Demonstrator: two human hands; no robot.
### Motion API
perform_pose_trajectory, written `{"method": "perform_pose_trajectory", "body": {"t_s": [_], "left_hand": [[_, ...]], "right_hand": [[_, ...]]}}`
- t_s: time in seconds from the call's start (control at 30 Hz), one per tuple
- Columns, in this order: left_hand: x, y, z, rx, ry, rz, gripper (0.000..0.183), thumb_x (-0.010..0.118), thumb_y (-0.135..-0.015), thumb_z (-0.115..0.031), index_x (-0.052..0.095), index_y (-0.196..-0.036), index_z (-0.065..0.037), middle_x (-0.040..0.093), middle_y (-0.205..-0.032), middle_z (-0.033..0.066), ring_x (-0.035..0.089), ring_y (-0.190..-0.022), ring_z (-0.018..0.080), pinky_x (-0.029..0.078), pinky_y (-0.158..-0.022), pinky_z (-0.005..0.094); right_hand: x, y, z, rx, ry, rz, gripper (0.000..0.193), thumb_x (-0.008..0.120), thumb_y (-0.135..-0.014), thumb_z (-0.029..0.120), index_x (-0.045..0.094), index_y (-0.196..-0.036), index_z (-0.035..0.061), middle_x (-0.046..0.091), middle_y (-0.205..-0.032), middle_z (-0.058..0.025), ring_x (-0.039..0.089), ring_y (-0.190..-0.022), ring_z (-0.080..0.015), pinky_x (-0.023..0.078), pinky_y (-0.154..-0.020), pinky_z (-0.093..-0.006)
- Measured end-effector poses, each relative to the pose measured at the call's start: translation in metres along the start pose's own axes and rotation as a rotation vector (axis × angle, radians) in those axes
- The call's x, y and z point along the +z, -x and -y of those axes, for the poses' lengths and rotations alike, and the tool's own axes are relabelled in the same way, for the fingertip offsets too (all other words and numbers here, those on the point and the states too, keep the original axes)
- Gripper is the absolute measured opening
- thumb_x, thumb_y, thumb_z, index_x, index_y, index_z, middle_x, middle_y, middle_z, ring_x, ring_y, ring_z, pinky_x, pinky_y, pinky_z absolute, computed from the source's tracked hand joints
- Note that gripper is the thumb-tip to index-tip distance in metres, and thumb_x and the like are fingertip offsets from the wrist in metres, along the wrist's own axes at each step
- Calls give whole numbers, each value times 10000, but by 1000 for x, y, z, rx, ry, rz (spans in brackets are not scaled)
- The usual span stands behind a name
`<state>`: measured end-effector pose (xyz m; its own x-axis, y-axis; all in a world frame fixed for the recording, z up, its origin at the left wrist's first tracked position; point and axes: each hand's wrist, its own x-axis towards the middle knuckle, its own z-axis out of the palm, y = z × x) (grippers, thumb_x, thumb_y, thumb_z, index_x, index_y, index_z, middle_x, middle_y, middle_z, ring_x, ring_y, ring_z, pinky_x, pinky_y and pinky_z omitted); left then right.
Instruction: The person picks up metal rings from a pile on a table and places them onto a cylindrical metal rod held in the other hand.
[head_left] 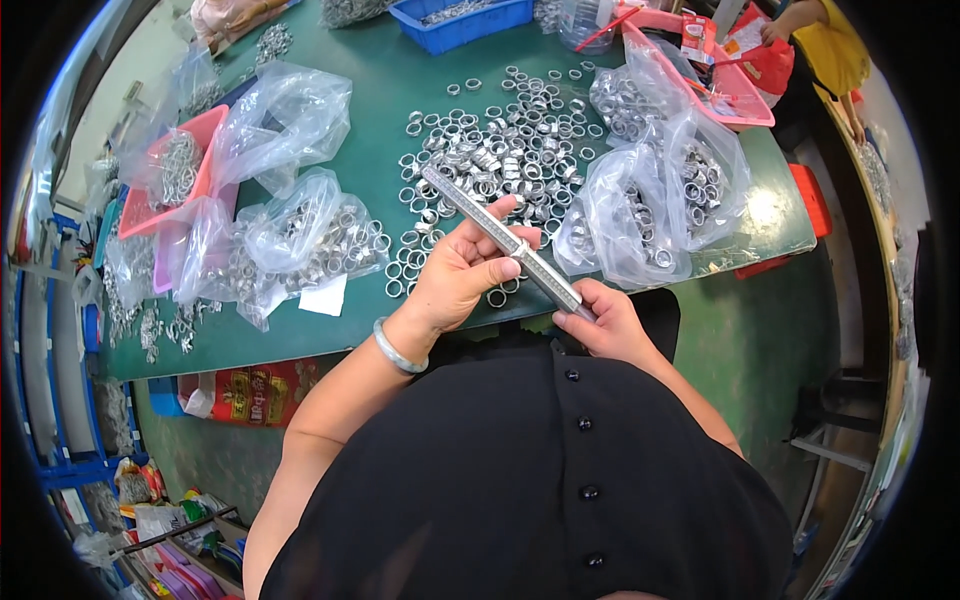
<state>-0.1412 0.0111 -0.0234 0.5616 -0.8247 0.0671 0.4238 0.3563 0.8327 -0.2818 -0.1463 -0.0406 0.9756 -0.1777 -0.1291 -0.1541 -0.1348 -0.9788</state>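
A long, grey metal ring mandrel with fine markings slants across my front, its thin end up to the left. A silver ring sits around it, partway along. My left hand, with a pale bangle on its wrist, closes its thumb and fingers on that ring from both sides of the stick. My right hand is closed around the thick lower end of the mandrel. Just beyond both hands, a broad pile of loose silver rings lies on the green table.
Clear plastic bags of rings stand at left and right. Pink trays and a blue tray hold more metal pieces. A white paper piece lies near the front edge. Other people's arms show at the far corners.
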Motion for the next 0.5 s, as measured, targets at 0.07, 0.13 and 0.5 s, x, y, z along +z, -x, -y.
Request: {"method": "perform_pose_trajectory", "body": {"t_s": [0.07,0.13,0.5], "left_hand": [[-1,0,1,-2,10,-6,590,553,-762,77,307,-1291,-17,552,-1088,135,528,-1025,188,411,-908,307],[-1,0,0,-6,9,-13,597,560,-755,82,310,-1288,-13,552,-1085,138,530,-1021,188,414,-905,307],[-10,-2,-2,106,84,-83,514,539,-780,44,354,-1255,-27,558,-1022,148,542,-938,192,437,-858,296]], "right_hand": [[1,-1,-2,-17,14,-6,134,626,-745,106,548,-813,21,464,-613,24,400,-560,-46,340,-500,-215],[1,-1,-4,-35,33,-15,134,627,-742,103,548,-813,22,468,-613,20,404,-559,-50,343,-501,-218],[1,-4,-7,-89,111,-21,133,634,-732,93,547,-799,18,471,-600,2,420,-553,-60,355,-503,-224]]}}
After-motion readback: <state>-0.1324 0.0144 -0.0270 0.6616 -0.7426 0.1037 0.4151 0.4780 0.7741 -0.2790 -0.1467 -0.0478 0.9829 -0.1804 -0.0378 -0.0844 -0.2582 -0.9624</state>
